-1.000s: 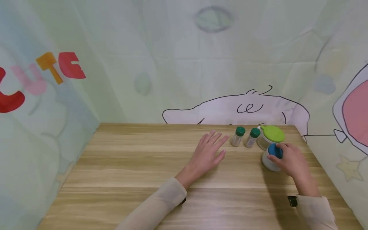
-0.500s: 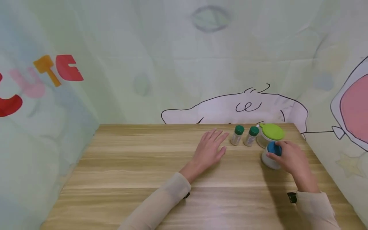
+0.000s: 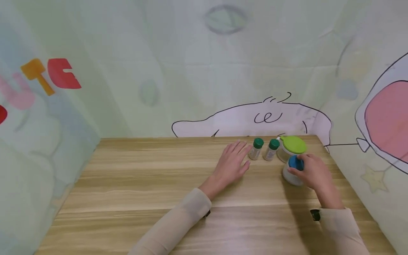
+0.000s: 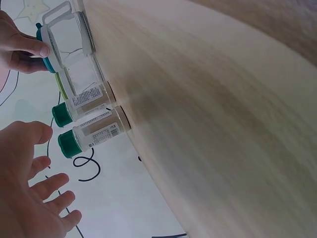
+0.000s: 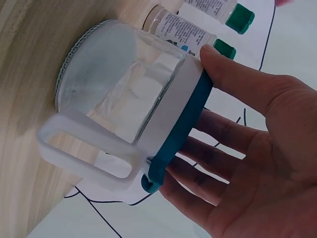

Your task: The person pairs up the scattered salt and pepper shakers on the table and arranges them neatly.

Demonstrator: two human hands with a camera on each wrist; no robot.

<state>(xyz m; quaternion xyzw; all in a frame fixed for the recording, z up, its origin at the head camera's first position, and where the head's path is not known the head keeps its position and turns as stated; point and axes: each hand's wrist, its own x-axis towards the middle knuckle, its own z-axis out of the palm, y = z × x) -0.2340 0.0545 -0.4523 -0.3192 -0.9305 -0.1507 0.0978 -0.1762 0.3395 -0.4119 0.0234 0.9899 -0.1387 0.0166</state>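
A clear glass jar (image 3: 290,177) with a white collar and side handle (image 5: 89,144) stands on the table, its lid (image 3: 295,163) blue. My right hand (image 3: 315,172) holds this lid at its rim, thumb on one side and fingers on the other. To the left, my left hand (image 3: 231,163) is spread palm down, holding nothing, its fingertips close to a green-capped seasoning bottle (image 3: 255,153). A second green-capped bottle (image 3: 270,154) stands beside the first. Behind the blue-lidded jar is another jar with a green lid (image 3: 294,144), partly hidden by it.
The wooden table (image 3: 143,187) stretches out to the left and front. A printed cloth (image 3: 134,71) with cartoon drawings hangs along its back and both sides. All the containers stand near the back right corner.
The head view has turned a little to the right, so everything sits further left in it. My left hand has come slightly nearer the bottles. The right hand keeps its hold on the lid.
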